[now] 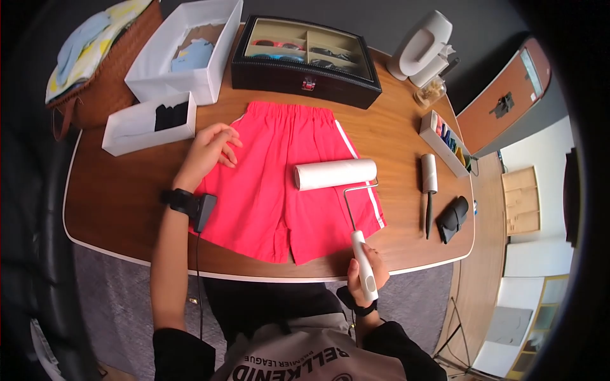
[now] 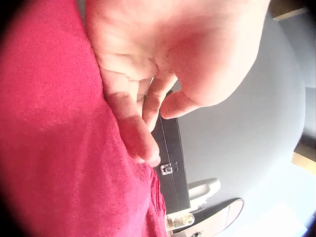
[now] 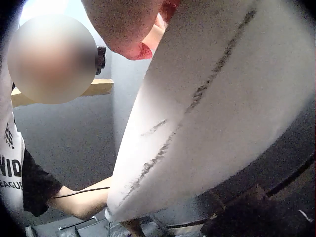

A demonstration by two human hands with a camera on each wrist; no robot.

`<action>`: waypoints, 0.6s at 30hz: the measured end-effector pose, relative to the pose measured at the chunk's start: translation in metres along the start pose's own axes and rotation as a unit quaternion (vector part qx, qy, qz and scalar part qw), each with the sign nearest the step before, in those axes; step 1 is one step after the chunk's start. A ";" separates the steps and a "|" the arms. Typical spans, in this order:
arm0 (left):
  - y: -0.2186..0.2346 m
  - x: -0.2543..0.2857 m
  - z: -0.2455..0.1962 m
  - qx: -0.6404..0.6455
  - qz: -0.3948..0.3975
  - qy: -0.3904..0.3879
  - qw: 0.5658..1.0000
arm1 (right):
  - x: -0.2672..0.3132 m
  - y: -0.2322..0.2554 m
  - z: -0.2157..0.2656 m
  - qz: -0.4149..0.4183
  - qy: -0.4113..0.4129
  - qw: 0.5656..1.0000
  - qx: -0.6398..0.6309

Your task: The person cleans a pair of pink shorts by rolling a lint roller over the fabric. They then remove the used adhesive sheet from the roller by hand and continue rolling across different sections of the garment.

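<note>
Bright pink shorts point(image 1: 264, 184) with white side stripes lie spread on the wooden table, waistband away from me. My right hand point(image 1: 376, 265) grips the white handle of a large lint roller point(image 1: 335, 174) near the table's front edge. Its white paper cylinder lies across the right leg of the shorts, joined to the handle by a bent wire. In the right wrist view the handle point(image 3: 212, 118) fills much of the picture, with dark smudges along it. My left hand point(image 1: 208, 151), fingers loosely bent and holding nothing, is at the left edge of the shorts, fingertips close over the fabric.
A black glasses case point(image 1: 305, 76) stands behind the shorts. White boxes point(image 1: 206, 89) and a woven basket point(image 1: 114, 76) are at the back left. To the right lie a smaller lint roller point(image 1: 429, 174), a black pouch point(image 1: 452, 220) and a narrow box of small items point(image 1: 438, 147).
</note>
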State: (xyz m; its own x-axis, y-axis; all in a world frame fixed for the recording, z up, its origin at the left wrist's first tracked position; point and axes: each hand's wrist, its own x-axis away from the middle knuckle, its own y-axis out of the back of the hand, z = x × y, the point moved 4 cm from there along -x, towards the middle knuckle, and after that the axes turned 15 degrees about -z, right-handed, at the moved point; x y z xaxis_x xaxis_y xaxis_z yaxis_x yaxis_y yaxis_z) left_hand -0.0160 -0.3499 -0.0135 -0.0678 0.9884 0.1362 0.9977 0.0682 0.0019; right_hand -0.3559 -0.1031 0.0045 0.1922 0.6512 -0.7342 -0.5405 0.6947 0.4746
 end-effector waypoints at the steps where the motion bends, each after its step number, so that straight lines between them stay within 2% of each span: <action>1: -0.001 -0.002 0.003 0.005 0.001 -0.003 1.000 | 0.000 0.000 0.000 -0.010 0.000 1.000 -0.002; 5: -0.004 -0.004 0.004 -0.015 0.000 -0.009 1.000 | 0.006 0.006 -0.003 -0.087 0.046 0.995 -0.013; 7: -0.004 -0.005 0.005 -0.016 0.007 -0.011 1.000 | 0.006 0.007 -0.002 -0.074 0.037 0.996 -0.010; 8: -0.004 -0.005 0.005 -0.014 0.012 -0.015 1.000 | 0.003 0.006 -0.001 -0.071 0.000 0.997 -0.042; 9: -0.004 -0.004 0.005 -0.012 0.017 -0.019 1.000 | 0.000 0.006 0.002 -0.083 0.004 0.996 -0.044; 12: -0.003 -0.003 0.007 -0.004 0.040 -0.033 0.999 | -0.011 0.003 0.011 -0.055 0.040 0.998 0.004; 13: -0.002 -0.003 0.007 -0.002 0.051 -0.044 0.998 | -0.011 0.004 0.010 -0.073 0.045 0.996 -0.003; 15: -0.001 0.000 0.000 -0.008 0.068 -0.024 0.997 | -0.005 0.001 0.003 -0.050 0.004 0.998 -0.026; 18: 0.002 0.003 -0.008 0.026 0.082 0.028 0.996 | -0.007 0.002 0.005 -0.091 0.029 0.995 -0.040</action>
State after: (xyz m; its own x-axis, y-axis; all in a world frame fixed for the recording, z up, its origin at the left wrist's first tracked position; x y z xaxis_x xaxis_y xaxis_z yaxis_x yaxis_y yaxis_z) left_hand -0.0142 -0.3481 -0.0048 0.0977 0.9779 0.1848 0.9935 -0.0849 -0.0759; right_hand -0.3539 -0.1048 0.0127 0.2460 0.4970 -0.8322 -0.5657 0.7707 0.2931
